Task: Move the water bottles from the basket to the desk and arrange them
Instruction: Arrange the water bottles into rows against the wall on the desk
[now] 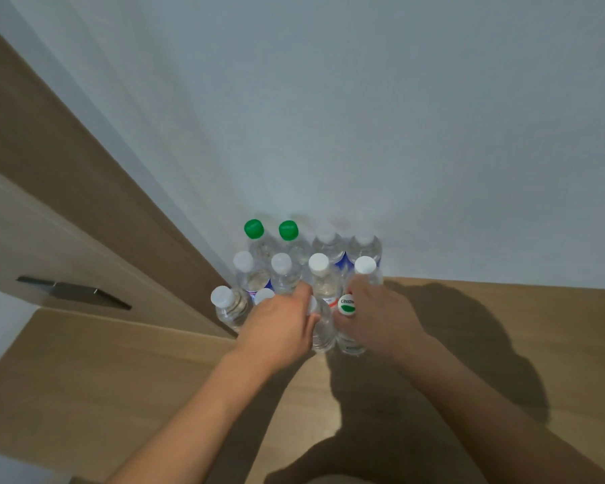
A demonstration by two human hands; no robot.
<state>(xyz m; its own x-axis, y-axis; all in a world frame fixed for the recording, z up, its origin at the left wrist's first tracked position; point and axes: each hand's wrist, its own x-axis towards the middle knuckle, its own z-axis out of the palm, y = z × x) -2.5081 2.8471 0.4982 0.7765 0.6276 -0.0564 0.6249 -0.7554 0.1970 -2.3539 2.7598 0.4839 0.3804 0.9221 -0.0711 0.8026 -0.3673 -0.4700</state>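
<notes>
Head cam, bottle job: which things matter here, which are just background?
Task things:
water bottles
desk
left hand, gripping a front-row bottle
right hand, gripping the bottle with the printed cap

Background:
wall
wooden cabinet
cabinet handle

the left hand (280,319) covers most of one white-capped bottle (264,295) in the near row, so only its cap shows. the right hand (374,309) hides the body of the bottle with the green-and-white cap (346,304); the print on that cap is too small to read in full. the bottles' labels (341,262) are mostly screened by their neighbours. both forearms run off the near edge. the dark handle (74,291) at far left is blurred.
</notes>
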